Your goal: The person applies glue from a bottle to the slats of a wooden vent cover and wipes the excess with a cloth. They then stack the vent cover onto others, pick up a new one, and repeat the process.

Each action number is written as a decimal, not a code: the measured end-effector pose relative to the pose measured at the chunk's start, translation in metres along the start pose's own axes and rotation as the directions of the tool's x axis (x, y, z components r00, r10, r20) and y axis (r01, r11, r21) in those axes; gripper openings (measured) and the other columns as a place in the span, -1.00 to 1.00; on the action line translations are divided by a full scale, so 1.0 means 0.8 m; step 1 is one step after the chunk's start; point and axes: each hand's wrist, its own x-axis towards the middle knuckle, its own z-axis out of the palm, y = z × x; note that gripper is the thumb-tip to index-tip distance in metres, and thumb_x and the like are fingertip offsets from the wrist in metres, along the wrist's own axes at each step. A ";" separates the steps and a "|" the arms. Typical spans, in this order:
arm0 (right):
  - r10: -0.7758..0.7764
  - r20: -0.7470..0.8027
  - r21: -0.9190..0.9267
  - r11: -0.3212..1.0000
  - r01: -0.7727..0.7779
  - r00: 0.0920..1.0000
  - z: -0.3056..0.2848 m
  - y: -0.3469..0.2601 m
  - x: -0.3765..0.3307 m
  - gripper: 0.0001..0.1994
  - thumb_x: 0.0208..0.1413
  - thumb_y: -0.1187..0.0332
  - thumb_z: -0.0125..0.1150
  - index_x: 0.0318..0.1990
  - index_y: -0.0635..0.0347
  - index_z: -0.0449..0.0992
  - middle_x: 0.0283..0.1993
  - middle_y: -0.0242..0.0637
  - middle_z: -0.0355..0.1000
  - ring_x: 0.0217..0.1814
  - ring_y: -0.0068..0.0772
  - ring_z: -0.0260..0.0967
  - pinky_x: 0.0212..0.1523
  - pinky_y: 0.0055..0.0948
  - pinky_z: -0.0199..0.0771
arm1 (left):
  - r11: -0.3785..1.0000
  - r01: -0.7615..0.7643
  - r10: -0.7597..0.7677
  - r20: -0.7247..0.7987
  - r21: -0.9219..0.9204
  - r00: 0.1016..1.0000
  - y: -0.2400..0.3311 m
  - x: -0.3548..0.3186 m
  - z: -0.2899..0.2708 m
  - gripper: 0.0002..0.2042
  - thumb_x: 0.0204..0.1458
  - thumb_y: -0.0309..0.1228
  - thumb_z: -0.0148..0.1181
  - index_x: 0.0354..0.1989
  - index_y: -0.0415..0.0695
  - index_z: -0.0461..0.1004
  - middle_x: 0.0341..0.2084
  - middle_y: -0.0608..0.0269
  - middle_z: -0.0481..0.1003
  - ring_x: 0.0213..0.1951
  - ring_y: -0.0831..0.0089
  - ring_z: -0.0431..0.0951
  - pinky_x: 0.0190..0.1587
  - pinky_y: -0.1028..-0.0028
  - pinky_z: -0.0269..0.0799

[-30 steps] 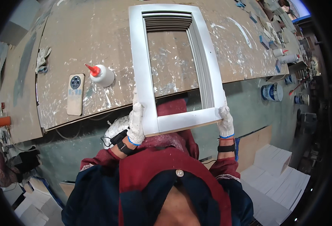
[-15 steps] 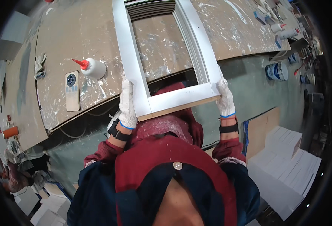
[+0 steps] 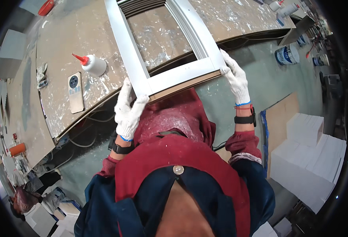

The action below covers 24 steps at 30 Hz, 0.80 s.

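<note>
A white rectangular frame (image 3: 178, 75) with an open middle lies on the workbench, its near end overhanging the edge. Stepped rails line its inner sides, and a bare brown strip shows along its near end. My left hand (image 3: 127, 112), in a white knitted glove, holds the near left corner, fingers along the side and thumb at the end. At the near right corner, my gloved right hand (image 3: 236, 81) grips likewise, fingers reaching up the outer side and thumb at the end. Parts of the left fingertips are hidden beside the frame.
The paint-spattered workbench (image 3: 102, 43) carries a white glue bottle (image 3: 95, 66) with a red nozzle, a phone (image 3: 76, 93) and a crumpled glove (image 3: 42, 74). A paint bucket (image 3: 287, 55) stands on the floor at right. White boards (image 3: 308, 158) are stacked lower right. Another person (image 3: 25, 197) is at far left.
The white frame has slid away from me, farther onto the workbench. My hands have shifted to its near corners, with thumbs now spread toward its end. The whole view has tilted slightly.
</note>
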 end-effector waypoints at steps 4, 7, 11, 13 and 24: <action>0.061 0.030 0.033 0.998 -0.062 0.998 0.000 -0.004 0.017 -0.53 0.18 0.39 0.21 0.22 0.36 0.32 0.25 -0.17 0.33 0.28 -0.39 0.25 0.26 -0.41 0.25 | 0.998 0.032 -0.038 -0.111 -0.054 0.993 0.003 0.008 0.005 -0.46 0.05 -0.51 0.25 0.23 -0.29 0.28 0.09 0.06 0.41 0.06 0.35 0.47 0.12 0.39 0.40; 0.150 0.026 0.105 0.983 -0.152 0.988 0.001 -0.005 0.025 -0.53 0.16 0.42 0.23 0.21 0.35 0.34 0.20 -0.21 0.38 0.17 -0.47 0.33 0.12 -0.50 0.40 | 0.999 0.032 -0.037 -0.130 -0.041 0.991 -0.001 0.011 0.003 -0.49 0.05 -0.52 0.25 0.20 -0.30 0.31 0.04 0.06 0.45 0.03 0.36 0.49 0.08 0.39 0.44; 0.157 0.018 0.134 0.978 -0.158 0.987 0.001 -0.001 0.032 -0.54 0.16 0.43 0.23 0.21 0.33 0.34 0.18 -0.22 0.39 0.14 -0.47 0.36 0.10 -0.51 0.41 | 0.999 0.012 -0.017 -0.156 -0.029 0.988 0.003 0.018 0.006 -0.54 0.04 -0.53 0.26 0.15 -0.32 0.34 -0.04 0.03 0.49 -0.05 0.36 0.53 0.02 0.40 0.50; 0.148 0.007 0.126 0.981 -0.148 0.989 0.001 0.001 0.034 -0.54 0.15 0.43 0.24 0.20 0.33 0.35 0.17 -0.23 0.40 0.14 -0.48 0.36 0.10 -0.51 0.41 | 0.998 0.019 -0.028 -0.167 -0.056 0.986 0.000 0.020 0.007 -0.57 0.04 -0.54 0.26 0.11 -0.33 0.35 -0.07 0.01 0.51 -0.08 0.37 0.55 -0.02 0.41 0.52; 0.100 0.145 0.132 0.984 -0.119 0.984 -0.006 0.000 0.030 -0.42 0.09 0.44 0.30 0.27 0.31 0.26 0.27 -0.18 0.29 0.25 -0.39 0.26 0.23 -0.39 0.29 | 0.998 0.057 -0.056 -0.136 -0.001 0.989 0.008 0.019 -0.002 -0.33 -0.08 -0.38 0.42 0.21 -0.31 0.25 0.00 0.03 0.47 -0.02 0.35 0.52 0.07 0.37 0.44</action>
